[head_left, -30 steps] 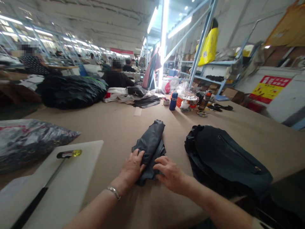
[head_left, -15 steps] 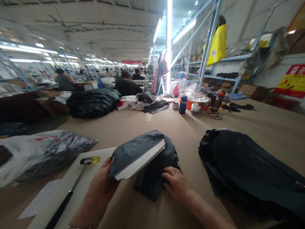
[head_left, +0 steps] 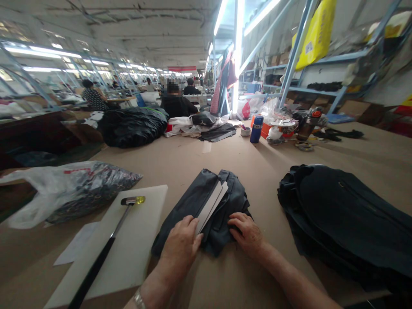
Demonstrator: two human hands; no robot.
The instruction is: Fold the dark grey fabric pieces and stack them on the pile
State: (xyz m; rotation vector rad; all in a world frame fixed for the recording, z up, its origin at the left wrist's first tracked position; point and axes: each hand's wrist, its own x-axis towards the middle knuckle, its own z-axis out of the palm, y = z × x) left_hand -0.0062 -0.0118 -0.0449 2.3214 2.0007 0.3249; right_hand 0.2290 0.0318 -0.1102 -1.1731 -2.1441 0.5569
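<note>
Two dark grey fabric pieces lie side by side before me, the left piece (head_left: 188, 199) and the right piece (head_left: 225, 227), with white stiff strips (head_left: 212, 201) showing along the inner edge. My left hand (head_left: 180, 242) rests on top of the left piece, its bent fingers beside the strips and the thumb apart. My right hand (head_left: 247, 234) lies at the right edge of the right piece, fingers spread and touching the cloth. To the left, a hammer (head_left: 112, 238) with a black grip and yellow-tipped head lies on a thick white board (head_left: 128, 253).
A clear plastic bag (head_left: 86, 189) of dark items sits left, near a white paper (head_left: 75, 246). Dark sewn pieces (head_left: 344, 219) are stacked right. Farther back stand a blue bottle (head_left: 256, 130) and a black bundle (head_left: 133, 126). People sit beyond the table.
The left fabric piece, held tilted up in my left hand before, now lies on the table beside the other. My left hand has moved right onto its top. My right hand stays by the right piece.
</note>
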